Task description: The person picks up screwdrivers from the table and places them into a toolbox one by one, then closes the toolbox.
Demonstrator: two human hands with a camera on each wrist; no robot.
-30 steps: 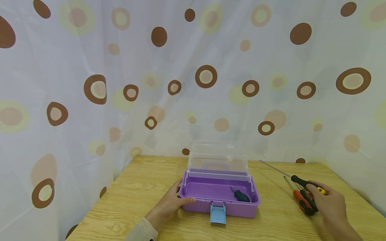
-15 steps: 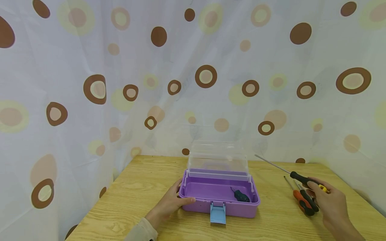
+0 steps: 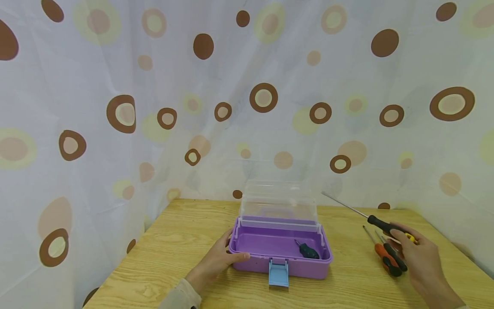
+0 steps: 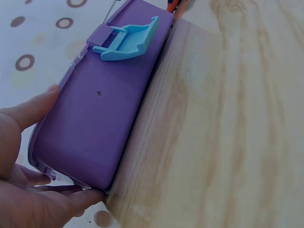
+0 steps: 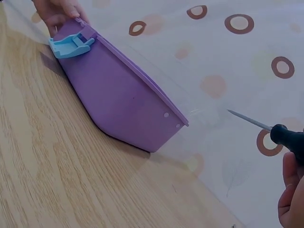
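Note:
A purple toolbox [image 3: 262, 266] with its clear lid [image 3: 278, 199] raised stands on the wooden table. My left hand [image 3: 216, 259] grips its left front corner, thumb over the front rim and fingers along the side. Inside, toward the right end, lies a short dark-green screwdriver [image 3: 308, 251]. My right hand [image 3: 420, 257] holds a long screwdriver [image 3: 380, 224] by its black and yellow handle, its shaft pointing up and to the left. Below that hand two more screwdrivers rest on the table: an orange and black one [image 3: 386, 259] and a black-handled one [image 3: 395, 257].
A light-blue latch [image 3: 278, 274] hangs down at the front of the toolbox. Behind the wooden table [image 3: 166, 253] hangs a white curtain [image 3: 293, 128] with brown and yellow dots, also covering the left and right sides.
The long screwdriver in my right hand has risen off the table, its tip moving up and left toward the toolbox. My left hand stays on the toolbox.

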